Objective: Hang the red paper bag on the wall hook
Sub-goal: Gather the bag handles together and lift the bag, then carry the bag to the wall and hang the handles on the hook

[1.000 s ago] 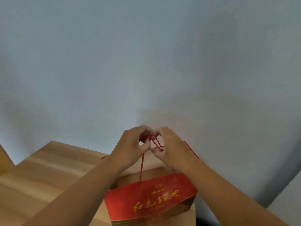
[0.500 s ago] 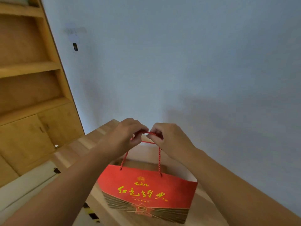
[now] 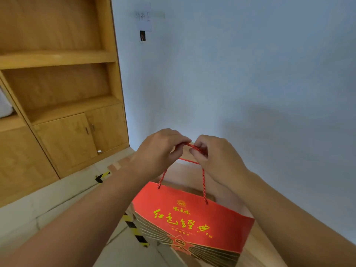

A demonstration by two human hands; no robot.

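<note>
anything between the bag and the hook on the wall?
Nothing visible. Both hands, left and right, hold the red paper bag by its rope handles; only bare wall lies up to the hook beside the wooden shelf unit.

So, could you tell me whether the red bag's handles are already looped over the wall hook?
No, both hands hold the rope handles well below the wall hook.

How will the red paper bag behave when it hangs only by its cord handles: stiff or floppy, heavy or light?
The red paper bag probably keeps its shape: its printed face looks flat and uncreased. It seems light, since the left hand and right hand lift it by fingertip pinches. The cord handles are flexible, so it may swing.
</note>
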